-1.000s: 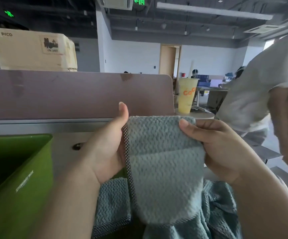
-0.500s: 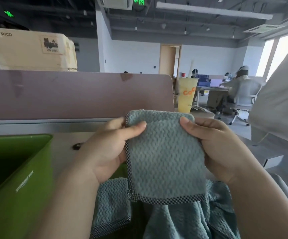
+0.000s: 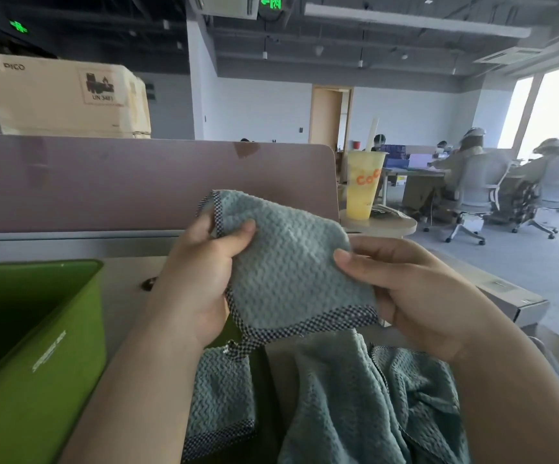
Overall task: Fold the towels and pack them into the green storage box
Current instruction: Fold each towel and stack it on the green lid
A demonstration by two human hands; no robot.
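I hold a small folded teal towel (image 3: pixel 288 266) with a dark checked border up in front of me. My left hand (image 3: pixel 197 279) pinches its left edge, thumb on the front. My right hand (image 3: pixel 412 289) grips its right edge. Below them more teal towels lie on the desk: a flat one (image 3: pixel 221 396) under my left wrist and a crumpled one (image 3: pixel 372 403) to the right. The green storage box (image 3: pixel 53 346) stands open at the left, its inside dark, and I cannot tell what it holds.
A mauve desk partition (image 3: pixel 120 182) rises behind the desk. A yellow drink cup (image 3: pixel 363 182) stands on a round stand at its right end. A cardboard carton (image 3: pixel 63 95) sits beyond the partition. People sit on office chairs (image 3: pixel 479 192) far right.
The hanging loop of towel has been folded up into a flat square and now tilts left-side up. My left thumb has come onto its front. The person passing at the right has left the view.
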